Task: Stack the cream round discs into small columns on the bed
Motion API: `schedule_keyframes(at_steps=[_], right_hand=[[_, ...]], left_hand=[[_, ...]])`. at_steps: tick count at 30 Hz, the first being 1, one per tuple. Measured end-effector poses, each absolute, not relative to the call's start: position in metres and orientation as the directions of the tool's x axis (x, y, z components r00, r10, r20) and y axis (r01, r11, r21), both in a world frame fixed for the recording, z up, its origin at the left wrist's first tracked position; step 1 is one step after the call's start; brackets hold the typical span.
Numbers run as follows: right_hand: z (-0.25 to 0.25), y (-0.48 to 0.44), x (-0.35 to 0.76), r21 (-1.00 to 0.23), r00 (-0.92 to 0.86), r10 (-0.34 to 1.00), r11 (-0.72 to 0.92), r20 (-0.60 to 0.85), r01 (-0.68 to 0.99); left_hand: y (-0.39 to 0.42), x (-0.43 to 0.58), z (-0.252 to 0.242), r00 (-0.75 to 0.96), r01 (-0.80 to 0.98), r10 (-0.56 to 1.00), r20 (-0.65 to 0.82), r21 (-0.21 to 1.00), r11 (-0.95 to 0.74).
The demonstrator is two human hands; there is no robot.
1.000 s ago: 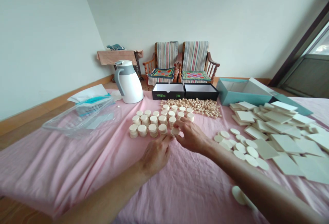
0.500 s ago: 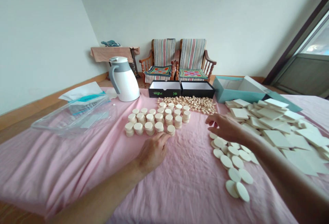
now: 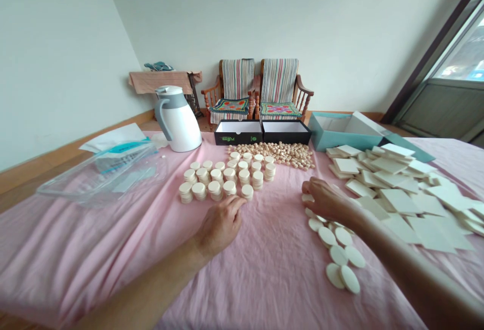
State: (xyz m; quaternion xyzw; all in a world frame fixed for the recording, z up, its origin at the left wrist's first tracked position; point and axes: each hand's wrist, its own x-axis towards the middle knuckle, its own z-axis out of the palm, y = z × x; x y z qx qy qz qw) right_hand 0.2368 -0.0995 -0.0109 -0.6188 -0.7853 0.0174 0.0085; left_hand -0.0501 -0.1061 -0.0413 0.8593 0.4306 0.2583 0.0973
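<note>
Rows of short stacks of pale round wooden discs [image 3: 215, 188] stand mid-table. My left hand [image 3: 221, 223] rests on the cloth, its curled fingers at the side of the front right stack [image 3: 247, 192]; the fingertips are partly hidden there. Over on the right, my right hand [image 3: 324, 200] reaches down to the far end of a loose spread of discs [image 3: 339, 255]. Its fingers are bent together on one pale disc [image 3: 307, 198], which shows under the fingertips. My palm and wrist cover some of the other discs.
Small wooden pieces [image 3: 280, 153] lie heaped before two black boxes [image 3: 238, 139]. Square pale tiles [image 3: 403, 201] are piled at right, by a teal box [image 3: 333, 138]. A white jug [image 3: 183, 128] and a clear plastic tray [image 3: 102, 173] stand left on the pink cloth [image 3: 257, 274].
My right hand has lowered onto the far end of the loose discs, its fingers closing on one. My left hand stays at the same stack. The whole view has shifted slightly.
</note>
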Motion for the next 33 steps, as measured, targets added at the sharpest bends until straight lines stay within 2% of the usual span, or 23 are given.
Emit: schedule_keyframes(at_steps=[3,6,11,15,23,29,31,33], right_hand=[[-0.01,-0.097,0.231,-0.001,-0.217,0.976,0.217,-0.009,0.976],[-0.003,-0.094,0.216,-0.039,-0.236,0.971,0.237,0.045,0.971],[0.019,-0.088,0.163,-0.196,-0.417,0.867,0.474,0.273,0.858],[0.021,-0.085,0.127,-0.212,-0.5,0.791,0.588,0.353,0.781],[0.01,-0.079,0.111,-0.197,-0.505,0.801,0.579,0.322,0.791],[0.03,-0.09,0.152,-0.28,-0.396,0.815,0.534,0.424,0.798],[0.032,-0.093,0.18,-0.276,-0.343,0.867,0.451,0.362,0.849],[0.031,-0.098,0.209,-0.247,-0.327,0.922,0.373,0.207,0.894]], left_hand=[[-0.107,-0.05,-0.041,0.495,0.69,0.792,0.357,0.392,-0.608],[-0.107,-0.05,-0.039,0.5,0.69,0.795,0.345,0.396,-0.606],[-0.109,-0.05,-0.036,0.498,0.692,0.796,0.343,0.396,-0.604],[-0.11,-0.05,-0.035,0.502,0.697,0.795,0.341,0.385,-0.605],[-0.11,-0.05,-0.033,0.509,0.675,0.793,0.335,0.415,-0.61],[-0.108,-0.05,-0.037,0.508,0.687,0.797,0.327,0.403,-0.604],[-0.108,-0.05,-0.038,0.505,0.691,0.8,0.324,0.403,-0.6],[-0.107,-0.05,-0.039,0.503,0.694,0.802,0.323,0.402,-0.597]])
